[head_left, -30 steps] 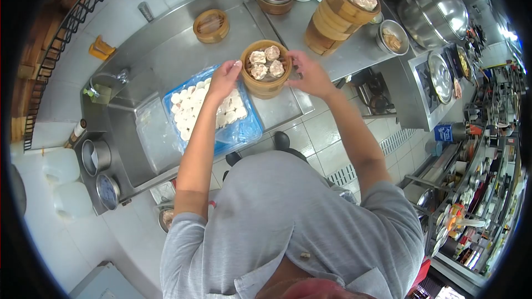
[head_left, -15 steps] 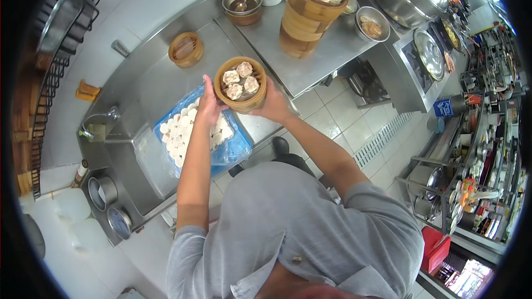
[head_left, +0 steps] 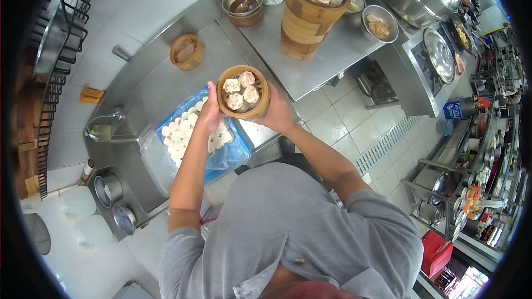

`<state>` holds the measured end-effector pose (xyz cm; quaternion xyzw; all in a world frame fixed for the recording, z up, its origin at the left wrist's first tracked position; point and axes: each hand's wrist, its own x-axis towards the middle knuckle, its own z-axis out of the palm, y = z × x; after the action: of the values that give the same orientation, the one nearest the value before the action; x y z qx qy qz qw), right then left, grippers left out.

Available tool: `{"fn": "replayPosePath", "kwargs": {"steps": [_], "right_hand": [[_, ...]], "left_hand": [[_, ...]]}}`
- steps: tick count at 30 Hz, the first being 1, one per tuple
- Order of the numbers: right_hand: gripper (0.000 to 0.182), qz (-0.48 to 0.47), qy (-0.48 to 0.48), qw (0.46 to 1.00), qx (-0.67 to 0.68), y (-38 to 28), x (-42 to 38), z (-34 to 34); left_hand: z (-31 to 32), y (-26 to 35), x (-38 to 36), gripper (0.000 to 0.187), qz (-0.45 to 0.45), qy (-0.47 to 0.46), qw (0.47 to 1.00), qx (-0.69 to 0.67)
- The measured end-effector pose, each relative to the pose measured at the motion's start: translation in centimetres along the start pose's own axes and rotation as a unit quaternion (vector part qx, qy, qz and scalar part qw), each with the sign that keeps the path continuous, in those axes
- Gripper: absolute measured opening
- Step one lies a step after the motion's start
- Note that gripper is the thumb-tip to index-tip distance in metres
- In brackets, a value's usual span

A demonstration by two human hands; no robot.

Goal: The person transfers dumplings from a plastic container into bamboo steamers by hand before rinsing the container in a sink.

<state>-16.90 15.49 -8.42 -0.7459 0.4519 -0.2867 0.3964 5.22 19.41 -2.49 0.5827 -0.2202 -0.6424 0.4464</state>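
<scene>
"Left hand (head_left: 209, 112), head view: what state?"

"Spread along the wall of a round, tan bamboo steamer basket (head_left: 249, 114), on the person's left side, one digit pointing up beside the rim. Right hand (head_left: 279, 113) is curved around the opposite side; its fingertips are hidden behind the wall, so their exact grip cannot be told. Basket is held between the two."

"Contents, and position?"

"Four pleated, pinkish-white dumplings (head_left: 246, 79) inside, open side up. Basket is in front of the person's torso, appearing raised over the near edge of the steel counter (head_left: 219, 50). Slight tilt: cannot tell."

"Long axis?"

"Basket is round, so none across its top. Compare the tall stack of tan bamboo steamers (head_left: 307, 25): its long axis runs upright, slanting in this wide lens. Topmost tier holds similar dumplings."

"Key relation, then?"

"Stack lies ahead and to the right of the basket, well apart from it. Right hand is the nearer one; left hand is on the far side of the basket."

"Other neighbours?"

"Blue plastic sheeting (head_left: 238, 152) under rows of whitish dumplings (head_left: 180, 133), just beside and partly behind the left forearm. Small, shallow bamboo basket (head_left: 194, 62) farther ahead, to the left, apart from both hands."
</scene>
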Motion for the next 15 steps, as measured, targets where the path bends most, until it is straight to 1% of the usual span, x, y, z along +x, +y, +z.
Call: {"fn": "replayPosePath", "kwargs": {"steps": [2, 5, 8, 11, 14, 15], "right_hand": [[0.12, -0.034, 0.028, 0.999, -0.011, 1.4, -0.1, 0.9], [0.121, -0.05, 0.0, 0.998, 0.025, 2.5, 0.2, 0.8], [0.121, -0.04, -0.013, 0.999, 0.019, 1.7, 0.6, 0.7], [0.118, -0.061, 0.032, 0.998, -0.001, 0.1, 0.5, -0.6], [0.122, -0.03, 0.06, 0.998, 0.012, -1.9, 1.0, -4.0], [0.121, -0.041, 0.066, 0.997, 0.016, -1.3, 1.3, -5.1]], "left_hand": [[-0.9, -1.0, 0.6, 0.103, -0.008, -0.014, 1.0, -0.002], [-0.5, -0.8, 0.8, 0.102, -0.001, -0.007, 1.0, 0.007], [0.0, 0.0, 0.1, 0.103, 0.0, 0.003, 1.0, 0.007], [0.7, 1.8, -0.5, 0.102, 0.026, 0.004, 0.999, 0.029], [3.1, 4.9, -1.0, 0.101, 0.066, -0.036, 0.996, 0.057], [3.9, 5.4, -0.4, 0.101, 0.058, -0.043, 0.995, 0.068]]}}
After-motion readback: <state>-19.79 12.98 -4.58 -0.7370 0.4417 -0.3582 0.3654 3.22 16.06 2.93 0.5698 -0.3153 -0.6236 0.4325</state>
